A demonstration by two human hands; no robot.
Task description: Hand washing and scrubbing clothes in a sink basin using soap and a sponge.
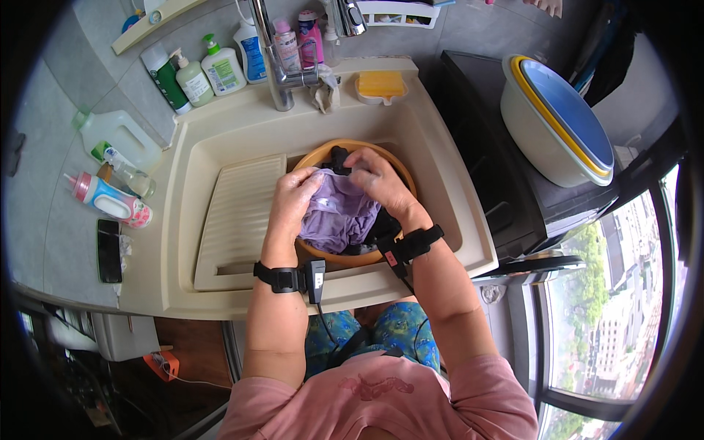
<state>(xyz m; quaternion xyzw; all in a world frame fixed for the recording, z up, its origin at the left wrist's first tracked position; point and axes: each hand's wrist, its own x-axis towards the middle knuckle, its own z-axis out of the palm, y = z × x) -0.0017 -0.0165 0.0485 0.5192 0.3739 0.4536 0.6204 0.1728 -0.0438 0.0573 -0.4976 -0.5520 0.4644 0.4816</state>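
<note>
A wet purple cloth garment (338,214) is spread over an orange plastic basin (408,170) that stands in a beige laundry sink (440,181). My left hand (297,195) pinches the garment's upper left edge between thumb and fingers. At the garment's upper right is my right hand (379,179), its fingers curled and bent; whether they grip the fabric is hard to tell. Both hands look wet, with whitish suds on the fingers. Dark cloth (385,228) lies under and beside the purple garment in the basin. A ribbed washboard surface (242,203) fills the sink's left side.
A chrome faucet (280,93) rises behind the basin, with a rag (326,96) by its base. Yellow soap (380,83) sits in a dish at the back rim. Pump bottles (223,71) line the wall. A phone (109,250) lies at left; stacked basins (550,121) stand on a black cabinet at right.
</note>
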